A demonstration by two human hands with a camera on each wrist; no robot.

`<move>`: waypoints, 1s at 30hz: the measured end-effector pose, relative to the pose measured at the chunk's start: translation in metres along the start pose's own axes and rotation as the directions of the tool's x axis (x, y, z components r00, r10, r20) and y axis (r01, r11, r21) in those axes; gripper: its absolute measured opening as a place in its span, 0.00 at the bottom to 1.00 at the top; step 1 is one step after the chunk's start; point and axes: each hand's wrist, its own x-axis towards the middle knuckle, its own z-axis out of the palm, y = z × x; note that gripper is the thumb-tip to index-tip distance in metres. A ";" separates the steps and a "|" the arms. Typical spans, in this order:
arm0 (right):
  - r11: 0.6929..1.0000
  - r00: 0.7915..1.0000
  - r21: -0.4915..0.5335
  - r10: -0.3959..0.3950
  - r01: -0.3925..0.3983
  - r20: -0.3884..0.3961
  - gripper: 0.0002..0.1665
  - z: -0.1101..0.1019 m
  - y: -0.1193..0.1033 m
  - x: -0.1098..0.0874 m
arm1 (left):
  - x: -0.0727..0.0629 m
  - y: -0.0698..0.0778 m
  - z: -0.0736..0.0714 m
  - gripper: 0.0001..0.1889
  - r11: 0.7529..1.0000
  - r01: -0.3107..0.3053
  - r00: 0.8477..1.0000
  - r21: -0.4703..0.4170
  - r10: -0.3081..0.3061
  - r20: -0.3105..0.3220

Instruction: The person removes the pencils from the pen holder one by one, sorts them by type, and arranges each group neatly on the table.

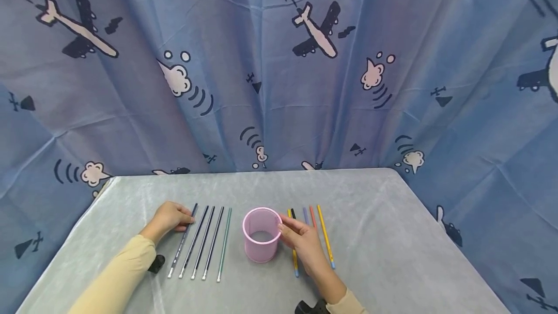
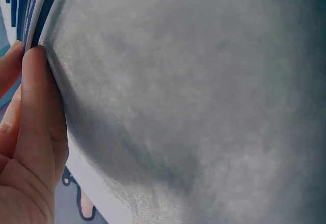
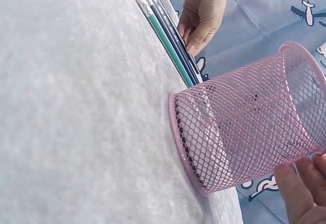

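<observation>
My left hand [image 1: 171,217] rests with fingertips on the outermost dark pencil [image 1: 183,240], fingers nearly straight, not yet gripping. My right hand [image 1: 303,242] touches the rim of the pink mesh cup [image 1: 261,234], loosely, over the coloured pencils [image 1: 324,234]. I judge the pencil light, stiff and prone to rolling on the grey cloth [image 1: 370,217]; I'd pinch it mid-shaft.

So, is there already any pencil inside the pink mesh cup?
No, the pink mesh cup shows nothing inside through its mesh.
</observation>
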 end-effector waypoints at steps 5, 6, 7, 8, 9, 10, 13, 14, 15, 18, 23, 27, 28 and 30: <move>0.999 1.000 0.041 0.011 -0.011 0.006 0.26 0.003 0.001 0.000 | 0.001 -0.001 0.000 0.10 0.999 0.007 1.000 0.032 -0.006 -0.006; 0.999 1.000 0.048 0.012 -0.013 0.010 0.26 0.004 0.002 -0.001 | 0.001 -0.002 -0.001 0.09 0.999 0.009 1.000 0.038 -0.009 -0.011; 0.999 1.000 0.052 0.014 -0.014 0.012 0.26 0.005 0.002 -0.001 | 0.000 -0.002 -0.001 0.08 0.999 0.014 1.000 0.044 -0.013 -0.015; 0.999 1.000 0.050 0.015 -0.016 0.014 0.26 0.006 0.002 -0.001 | 0.000 -0.003 -0.002 0.08 0.999 0.017 1.000 0.050 -0.016 -0.019; 0.999 1.000 0.048 0.014 -0.015 0.017 0.26 0.007 0.002 -0.002 | -0.001 -0.004 -0.002 0.07 0.998 0.018 1.000 0.056 -0.017 -0.022; 0.999 1.000 0.045 0.013 -0.014 0.020 0.26 0.007 0.001 -0.002 | -0.001 -0.004 -0.002 0.07 0.998 0.021 1.000 0.061 -0.020 -0.024; 1.000 1.000 0.024 0.007 -0.008 0.028 0.26 0.009 0.000 -0.003 | -0.001 -0.004 -0.004 0.06 0.995 0.026 0.999 0.091 -0.023 -0.033; 1.000 1.000 0.017 0.003 -0.003 0.031 0.26 0.009 -0.001 -0.002 | -0.001 -0.004 -0.005 0.06 0.994 0.017 0.999 0.111 -0.013 -0.037; 1.000 0.999 0.015 0.000 0.000 0.034 0.26 0.009 -0.002 -0.001 | -0.001 -0.003 -0.007 0.05 0.992 0.015 0.999 0.125 -0.009 -0.044; 1.000 0.999 0.005 -0.002 0.002 0.032 0.25 0.009 -0.003 0.001 | 0.000 0.001 -0.011 0.06 0.986 -0.001 0.998 0.164 0.011 -0.059; 0.999 0.999 -0.033 0.005 -0.004 0.037 0.25 0.006 -0.003 0.004 | 0.000 0.004 -0.021 0.07 0.984 -0.041 0.994 0.172 0.057 -0.089; 0.997 0.999 -0.075 0.013 -0.009 0.048 0.24 0.002 -0.007 0.006 | -0.001 0.008 -0.027 0.10 0.978 -0.074 0.983 0.193 0.104 -0.149; 0.996 0.999 -0.086 0.016 -0.012 0.046 0.23 0.000 -0.010 0.007 | -0.002 0.010 -0.028 0.11 0.975 -0.083 0.979 0.207 0.118 -0.165; 0.994 0.999 -0.112 0.008 -0.003 0.039 0.23 -0.008 -0.018 0.010 | -0.003 0.014 -0.031 0.12 0.962 -0.094 0.967 0.258 0.150 -0.207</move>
